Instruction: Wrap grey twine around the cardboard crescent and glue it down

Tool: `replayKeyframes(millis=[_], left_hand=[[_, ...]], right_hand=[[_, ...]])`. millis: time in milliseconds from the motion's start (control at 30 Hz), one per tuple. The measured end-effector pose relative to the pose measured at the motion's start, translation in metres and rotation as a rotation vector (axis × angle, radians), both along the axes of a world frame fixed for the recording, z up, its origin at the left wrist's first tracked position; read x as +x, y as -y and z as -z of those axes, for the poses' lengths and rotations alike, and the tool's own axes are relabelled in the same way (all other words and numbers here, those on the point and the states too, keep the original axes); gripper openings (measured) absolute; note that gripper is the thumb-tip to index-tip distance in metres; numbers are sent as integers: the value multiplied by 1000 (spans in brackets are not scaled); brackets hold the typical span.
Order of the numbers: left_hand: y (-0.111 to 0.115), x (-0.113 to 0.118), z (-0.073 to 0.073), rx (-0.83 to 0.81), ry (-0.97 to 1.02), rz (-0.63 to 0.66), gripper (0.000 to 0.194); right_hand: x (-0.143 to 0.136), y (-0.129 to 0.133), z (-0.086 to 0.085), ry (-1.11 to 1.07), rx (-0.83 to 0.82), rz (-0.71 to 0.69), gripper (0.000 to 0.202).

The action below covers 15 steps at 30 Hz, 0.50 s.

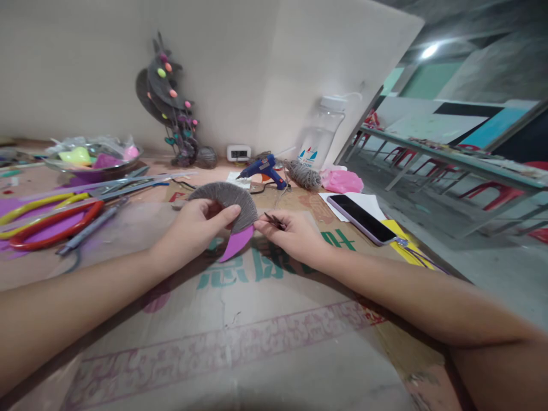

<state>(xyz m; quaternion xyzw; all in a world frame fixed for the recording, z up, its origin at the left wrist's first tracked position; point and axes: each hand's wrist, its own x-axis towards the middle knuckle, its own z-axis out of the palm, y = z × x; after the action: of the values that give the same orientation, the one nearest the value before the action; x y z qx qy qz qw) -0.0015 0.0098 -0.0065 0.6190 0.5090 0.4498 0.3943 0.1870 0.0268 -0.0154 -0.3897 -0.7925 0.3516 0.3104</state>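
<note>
My left hand point(201, 220) is closed on a crescent point(229, 200) wound with grey yarn, the thumb pressed on its face. The crescent's lower tip point(237, 244) is bare purple. At the edge where wrapping meets purple, my right hand point(291, 234) pinches the grey yarn with thumb and forefinger. A small dark pointed thing point(275, 221) shows among the right fingers; I cannot make out what it is. Behind the hands lie a blue glue gun point(268, 170) and a grey yarn ball point(303, 174), with a thin strand hanging near it.
Scissors with red and yellow handles point(55, 228) and a grey pen point(92, 228) lie left. A bowl point(92, 165), a decorated crescent ornament point(166, 97), a small clock point(238, 153) and a water bottle point(321, 134) stand behind. A phone point(362, 220) rests right, near the cardboard-covered table's edge.
</note>
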Motion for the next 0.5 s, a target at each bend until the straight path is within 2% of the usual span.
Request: replayKeyframes(millis=[133, 500], left_hand=[[0, -1, 1, -3, -27, 29, 28], [-1, -2, 2, -22, -30, 87, 32]], right_hand=[[0, 0, 1, -45, -90, -28, 28], [0, 1, -1, -65, -17, -70, 31]])
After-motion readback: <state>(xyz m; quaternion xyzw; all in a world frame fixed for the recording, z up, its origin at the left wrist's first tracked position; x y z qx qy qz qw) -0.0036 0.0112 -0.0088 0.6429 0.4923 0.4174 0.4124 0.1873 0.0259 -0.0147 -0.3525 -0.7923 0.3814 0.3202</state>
